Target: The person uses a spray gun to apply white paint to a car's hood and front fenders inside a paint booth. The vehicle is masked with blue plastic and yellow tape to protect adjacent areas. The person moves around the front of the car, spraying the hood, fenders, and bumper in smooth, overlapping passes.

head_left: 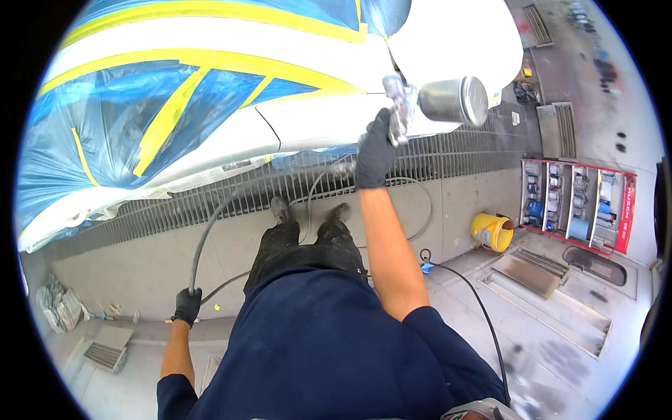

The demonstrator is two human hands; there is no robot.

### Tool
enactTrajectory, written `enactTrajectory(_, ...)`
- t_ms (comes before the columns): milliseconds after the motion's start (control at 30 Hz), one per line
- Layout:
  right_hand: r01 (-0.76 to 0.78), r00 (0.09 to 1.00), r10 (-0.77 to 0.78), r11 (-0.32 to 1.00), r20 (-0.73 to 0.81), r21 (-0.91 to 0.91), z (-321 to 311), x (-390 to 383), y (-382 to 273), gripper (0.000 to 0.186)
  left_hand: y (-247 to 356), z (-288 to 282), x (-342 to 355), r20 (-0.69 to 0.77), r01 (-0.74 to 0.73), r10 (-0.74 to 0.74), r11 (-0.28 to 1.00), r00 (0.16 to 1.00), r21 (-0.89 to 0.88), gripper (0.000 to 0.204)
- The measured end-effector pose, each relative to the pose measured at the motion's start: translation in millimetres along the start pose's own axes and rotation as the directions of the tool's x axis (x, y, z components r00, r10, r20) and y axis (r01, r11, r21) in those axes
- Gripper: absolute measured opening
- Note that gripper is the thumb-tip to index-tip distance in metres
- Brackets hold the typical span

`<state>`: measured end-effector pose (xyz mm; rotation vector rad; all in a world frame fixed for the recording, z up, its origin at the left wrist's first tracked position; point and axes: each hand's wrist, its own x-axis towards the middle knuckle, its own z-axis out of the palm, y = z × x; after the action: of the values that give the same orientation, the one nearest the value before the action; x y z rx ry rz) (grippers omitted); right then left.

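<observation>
Spray gun [437, 103] in right hand [376, 155] — hose [199, 245] (grey) in left hand [187, 306].

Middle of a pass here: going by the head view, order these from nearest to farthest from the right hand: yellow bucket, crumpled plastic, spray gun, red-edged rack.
1. Spray gun: held in the right hand.
2. Yellow bucket: lower right of the hand.
3. Red-edged rack: farther right, past the bucket.
4. Crumpled plastic: far lower left.

car [315, 120] up front past the grate [455, 148] | spray gun [435, 102] in right hand [376, 152], hose [204, 236] in left hand [187, 306] | bucket [485, 231] off right, rack [624, 217] further over
</observation>
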<state>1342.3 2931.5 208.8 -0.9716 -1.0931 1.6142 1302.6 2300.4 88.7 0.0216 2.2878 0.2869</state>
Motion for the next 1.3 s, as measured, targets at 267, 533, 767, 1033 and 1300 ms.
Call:
enactTrajectory(267,-0.063,0.923,-0.084,0.930,-0.375,-0.363,-142,-21,5,0.021,48,-26,-26,0.054,-0.202,0.199,0.978,0.979,0.059,0.035)
enactTrajectory(533,0.110,0.992,-0.114,0.992,-0.053,-0.060,-29,0,-7,0.019,20,-102,-56,-0.166,-0.117,0.122,0.992,0.979,0.041,0.033)
enactTrajectory(767,0.179,0.975,-0.083,0.842,0.206,-0.508,42,19,-117,0.021,88,-192,-100,-0.502,-0.555,0.635,0.767,0.587,0.322,0.037)
enactTrajectory(1033,0.157,0.955,0.148,0.478,0.255,-0.864,113,27,-186,0.025,143,-348,-104,-0.452,-0.862,0.890,0.277,0.064,0.424,0.032)
enactTrajectory(1300,0.192,0.973,-0.156,0.145,0.169,-0.971,184,144,-171,0.033,172,-405,-54,-0.286,-0.974,0.949,-0.073,-0.134,0.216,0.033)
